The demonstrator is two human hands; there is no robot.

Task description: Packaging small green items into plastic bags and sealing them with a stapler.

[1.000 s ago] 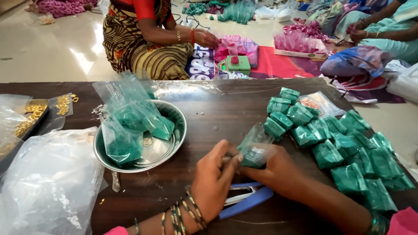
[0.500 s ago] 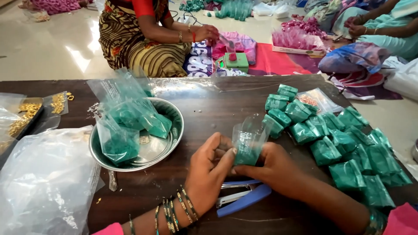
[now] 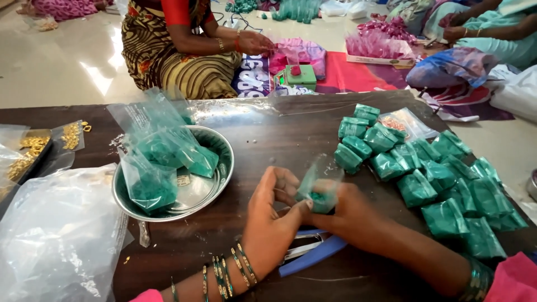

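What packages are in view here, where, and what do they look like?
Small clear pouch: between left hand and right hand, green contents.
Folded green packets: heaped on table's right.
Open green-filled bags: in steel bowl.
Large clear bag: front left, crumpled.

Steel bowl (image 3: 221,146) sits left of centre on the dark tabletop (image 3: 279,134), loose clear bags of green beads (image 3: 162,151) piled in it. Far right, a spread of folded green packets (image 3: 425,168). Left edge: small bags of gold pieces (image 3: 70,135) and a big crumpled clear bag (image 3: 56,235). On the floor beyond, a seated person in a patterned garment (image 3: 173,50) beside pink bundles (image 3: 380,45).
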